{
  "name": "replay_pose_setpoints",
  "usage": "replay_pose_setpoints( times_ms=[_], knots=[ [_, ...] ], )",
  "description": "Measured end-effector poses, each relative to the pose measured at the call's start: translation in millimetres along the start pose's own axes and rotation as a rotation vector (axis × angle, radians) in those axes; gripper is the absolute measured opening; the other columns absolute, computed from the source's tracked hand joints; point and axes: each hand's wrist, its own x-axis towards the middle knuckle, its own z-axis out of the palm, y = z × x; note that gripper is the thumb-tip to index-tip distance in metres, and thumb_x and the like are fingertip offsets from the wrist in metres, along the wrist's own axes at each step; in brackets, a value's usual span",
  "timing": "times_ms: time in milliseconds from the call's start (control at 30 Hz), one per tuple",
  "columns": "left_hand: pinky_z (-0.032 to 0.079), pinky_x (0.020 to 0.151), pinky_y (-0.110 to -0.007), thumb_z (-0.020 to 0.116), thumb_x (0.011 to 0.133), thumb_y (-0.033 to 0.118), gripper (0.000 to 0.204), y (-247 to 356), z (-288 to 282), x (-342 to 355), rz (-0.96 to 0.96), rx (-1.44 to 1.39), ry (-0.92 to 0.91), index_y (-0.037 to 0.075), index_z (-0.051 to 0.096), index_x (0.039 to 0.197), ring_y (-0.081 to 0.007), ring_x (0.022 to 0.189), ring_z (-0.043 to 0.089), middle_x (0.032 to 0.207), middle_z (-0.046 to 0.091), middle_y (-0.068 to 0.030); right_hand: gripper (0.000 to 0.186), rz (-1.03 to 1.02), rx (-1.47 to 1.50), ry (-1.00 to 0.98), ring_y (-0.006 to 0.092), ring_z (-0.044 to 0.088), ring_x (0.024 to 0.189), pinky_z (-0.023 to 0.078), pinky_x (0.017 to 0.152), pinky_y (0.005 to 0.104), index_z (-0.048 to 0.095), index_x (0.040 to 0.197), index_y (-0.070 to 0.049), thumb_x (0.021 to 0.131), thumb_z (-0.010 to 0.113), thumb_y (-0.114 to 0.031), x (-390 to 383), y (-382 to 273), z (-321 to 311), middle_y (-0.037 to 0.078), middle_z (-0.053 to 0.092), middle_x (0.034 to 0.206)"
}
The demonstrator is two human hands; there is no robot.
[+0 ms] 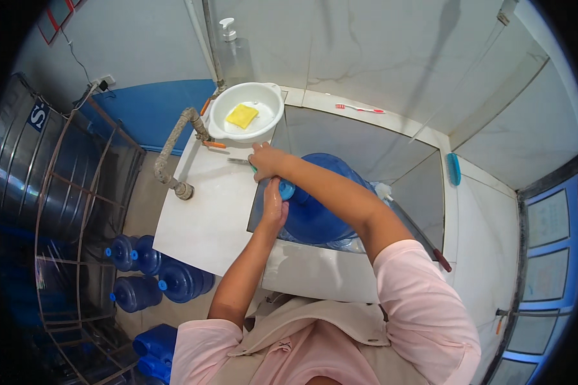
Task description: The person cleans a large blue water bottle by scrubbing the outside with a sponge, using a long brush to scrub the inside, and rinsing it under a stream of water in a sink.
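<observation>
Water-cooler bottle (308, 221), blue, sits in the sink (356, 131), long axis apparently crosswise, neck (287, 188) toward the sink's left rim. Left hand (274, 204), nearer, grips the neck; right hand (268, 160) curls beside a slim tool (238, 160), hold undeterminable. Right forearm (334, 192) hides the bottle's middle; tilt unclear.

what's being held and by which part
The left hand holds the blue jug at its neck end; the right hand, apparently a thin brush by its green part.
</observation>
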Motion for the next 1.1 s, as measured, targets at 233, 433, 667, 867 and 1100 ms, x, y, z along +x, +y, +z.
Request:
replay_pose_setpoints(
  times_ms=[233,433,667,867,1100],
  knots=[
    [0.046,0.078,-0.026,0.048,0.091,0.032,0.033,17.9,35.4,0.3,-0.179,0.065,-0.223,0.004,0.056,0.106,-0.0126,0.088,0.059,0.091,0.062,-0.0071,0.05,0.264,0.304,-0.114,0.0353,0.059,0.09,0.046,0.075,0.043,0.057,0.099,0.002,0.064,0.07,-0.03,-148.1,33.4,-104.0,0.021,0.06,0.097],
    [0.045,0.07,-0.025,0.054,0.09,0.034,0.031,6.5,96.1,-8.6,-0.257,0.358,-0.271,0.004,0.062,0.09,-0.0111,0.076,0.058,0.084,0.062,-0.0048,0.046,0.269,0.373,0.052,0.037,0.06,0.087,0.047,0.077,0.0405,0.057,0.101,0.002,0.064,0.071,-0.022,-237.2,32.5,-62.2,0.021,0.063,0.09],
    [0.04,0.063,-0.025,0.054,0.092,0.028,0.03,-13.8,115.4,-17.1,-0.065,0.674,-0.281,0.002,0.064,0.082,-0.0079,0.069,0.051,0.074,0.059,-0.0032,0.052,0.53,0.553,0.024,0.0382,0.062,0.083,0.046,0.073,0.0448,0.062,0.083,0.003,0.087,0.035,-0.041,-246.1,35.4,-60.5,0.022,0.065,0.085],
    [0.036,0.059,-0.027,0.049,0.094,0.024,0.033,-19.8,120.1,-20.8,0.005,0.625,-0.272,-0.003,0.063,0.083,-0.0067,0.067,0.044,0.071,0.055,-0.0009,0.065,0.684,0.341,0.201,0.0412,0.061,0.072,0.046,0.067,0.049,0.064,0.068,0.001,0.093,0.028,-0.048,-239.7,4.3,-65.2,0.023,0.063,0.071],
    [0.035,0.058,-0.026,0.05,0.093,0.024,0.033,-24.2,119.1,-18.5,-0.02,0.5,-0.268,-0.004,0.064,0.085,-0.0069,0.067,0.043,0.073,0.053,0.0012,0.071,0.692,0.302,0.118,0.0389,0.062,0.077,0.048,0.072,0.0459,0.067,0.073,-0.001,0.094,0.024,-0.054,-235.3,8.4,-70.4,0.021,0.065,0.076]
  ],
)
